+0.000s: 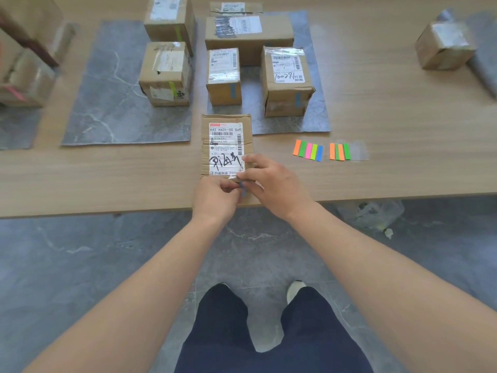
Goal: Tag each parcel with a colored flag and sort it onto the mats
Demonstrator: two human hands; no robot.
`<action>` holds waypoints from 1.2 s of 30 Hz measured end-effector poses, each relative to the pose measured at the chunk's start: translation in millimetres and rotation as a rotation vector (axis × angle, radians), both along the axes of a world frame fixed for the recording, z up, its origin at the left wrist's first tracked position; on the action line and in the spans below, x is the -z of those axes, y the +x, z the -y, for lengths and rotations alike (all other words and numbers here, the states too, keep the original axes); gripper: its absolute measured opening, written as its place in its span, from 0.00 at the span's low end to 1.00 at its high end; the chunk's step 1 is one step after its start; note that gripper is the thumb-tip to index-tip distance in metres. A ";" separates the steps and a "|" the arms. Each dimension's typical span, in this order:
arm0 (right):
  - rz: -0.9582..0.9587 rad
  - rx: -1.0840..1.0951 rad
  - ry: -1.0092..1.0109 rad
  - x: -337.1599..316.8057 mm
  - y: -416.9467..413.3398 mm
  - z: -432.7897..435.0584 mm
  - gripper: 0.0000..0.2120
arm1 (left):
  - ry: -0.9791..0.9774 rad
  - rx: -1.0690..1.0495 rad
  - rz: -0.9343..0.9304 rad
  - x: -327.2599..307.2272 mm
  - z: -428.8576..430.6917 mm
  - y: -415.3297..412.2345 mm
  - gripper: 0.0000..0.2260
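**Blue flag pinched at the parcel's near edge**

Blue showed between the fingertips. The left hand, fingers curled tight, pinched a flag against the near edge of the parcel. The right hand gripped the parcel's near right corner, fingers bent over its top, right beside the flag. The parcel lay flat and label up near the front edge of the wooden table, its far end at the near corner of the middle mat. Spare flags lay in two fans to its right. Green-flagged boxes stood on the left mat, and blue-flagged boxes on the middle mat.
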State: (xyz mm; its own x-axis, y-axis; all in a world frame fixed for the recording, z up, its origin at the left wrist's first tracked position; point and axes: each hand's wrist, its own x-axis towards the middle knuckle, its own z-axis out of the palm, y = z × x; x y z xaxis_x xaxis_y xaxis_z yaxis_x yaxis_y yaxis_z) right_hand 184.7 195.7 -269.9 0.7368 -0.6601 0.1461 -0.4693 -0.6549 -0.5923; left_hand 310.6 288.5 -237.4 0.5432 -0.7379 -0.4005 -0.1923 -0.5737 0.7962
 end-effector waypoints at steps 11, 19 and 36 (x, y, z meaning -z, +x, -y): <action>-0.051 0.071 -0.220 -1.4 16.9 -7.2 0.09 | 0.270 -0.037 0.021 21.2 -20.7 45.5 0.10; -0.144 0.200 -0.120 -8.5 21.1 -15.1 0.28 | 0.159 -0.267 -0.090 -6.4 -17.7 65.1 0.11; 0.306 0.646 0.963 -95.7 67.7 -35.7 0.22 | -0.055 -0.177 -0.479 -87.3 -4.2 81.5 0.20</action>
